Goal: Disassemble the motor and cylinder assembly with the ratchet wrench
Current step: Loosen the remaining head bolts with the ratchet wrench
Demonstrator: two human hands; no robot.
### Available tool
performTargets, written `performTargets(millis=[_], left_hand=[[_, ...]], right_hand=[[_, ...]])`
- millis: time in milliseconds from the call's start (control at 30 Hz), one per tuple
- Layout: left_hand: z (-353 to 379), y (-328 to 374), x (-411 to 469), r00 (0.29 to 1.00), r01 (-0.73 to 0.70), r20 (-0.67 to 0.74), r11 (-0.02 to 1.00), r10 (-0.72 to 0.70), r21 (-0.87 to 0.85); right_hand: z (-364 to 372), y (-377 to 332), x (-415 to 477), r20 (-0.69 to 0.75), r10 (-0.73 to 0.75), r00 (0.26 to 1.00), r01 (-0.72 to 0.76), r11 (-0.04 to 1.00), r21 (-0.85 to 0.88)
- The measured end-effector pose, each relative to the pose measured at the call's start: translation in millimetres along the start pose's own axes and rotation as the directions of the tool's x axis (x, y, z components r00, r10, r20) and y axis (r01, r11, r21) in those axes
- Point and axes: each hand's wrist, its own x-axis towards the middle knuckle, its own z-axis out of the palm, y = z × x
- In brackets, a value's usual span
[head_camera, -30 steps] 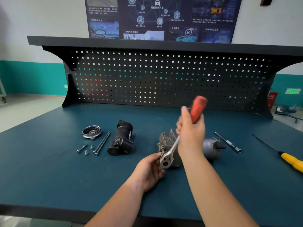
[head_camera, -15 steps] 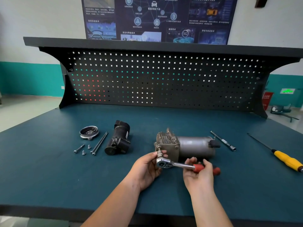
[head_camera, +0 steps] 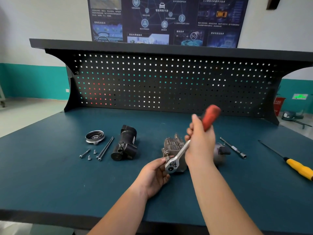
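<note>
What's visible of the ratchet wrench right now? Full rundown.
The ratchet wrench has a shiny, chrome-looking steel shaft and rounded head, plus a red grip, slightly blurred. It stands tilted, grip up and away toward the pegboard, head low at the near end of the grey motor and cylinder assembly, where it seems seated on a fastener; the socket itself is hidden. The right hand grips where shaft meets grip; the left hand pinches the head.

The surface (head_camera: 50, 175) is dark teal. The pegboard (head_camera: 169, 82) is black, gridded with small square holes. The ratchet wrench (head_camera: 183, 150) has a red handle and silver head. The screwdriver (head_camera: 298, 168) has a yellow handle. The motor housing (head_camera: 125, 146) is black.
</note>
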Motion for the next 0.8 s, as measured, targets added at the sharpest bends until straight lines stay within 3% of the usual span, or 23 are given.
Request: performTargets(millis=[67,167,300,433,533,633,733,800], left_hand=[[-0.4,0.4,-0.1,1.0,0.004,0.01,1.0,-0.004,-0.002],[-1.3,-0.5,1.0,1.0,-0.005,0.017,1.0,0.005,0.011],[-0.5,0.5,0.8,0.999,-0.01,0.042,1.0,0.01,-0.013],[-3.2,3.0,0.8,0.998,0.028,0.063,0.996,-0.022,-0.09],[-1.6,1.7,0.3,0.998,0.006,0.064,0.998,-0.002,-0.058],[-1.8,0.1,1.8,0.999,-0.018,0.051,1.0,0.018,-0.003],[-2.3,-1.2,4.0,0.998,0.004,0.058,1.0,-0.003,-0.011],[-0.9,-0.8,3.0,0.999,0.013,0.052,1.0,-0.011,-0.029]], right_hand=[[16.2,5.9,-1.9,0.154,-0.096,0.983,0.13,0.965,-0.23],[35.6,16.9,-10.1,0.409,-0.187,0.893,0.381,0.798,-0.468],[45.5,35.6,-26.5,0.664,-0.165,0.73,0.6,0.621,-0.504],[40.5,48.0,-33.9,0.76,-0.157,0.63,0.692,0.557,-0.459],[37.7,44.3,-29.5,0.693,-0.235,0.682,0.647,0.637,-0.42],[32.7,34.5,-20.6,0.561,-0.279,0.779,0.554,0.725,-0.409],[24.5,23.1,-7.9,0.336,-0.236,0.912,0.35,0.874,-0.337],[14.9,14.9,5.4,0.14,-0.151,0.979,0.174,0.971,-0.167]])
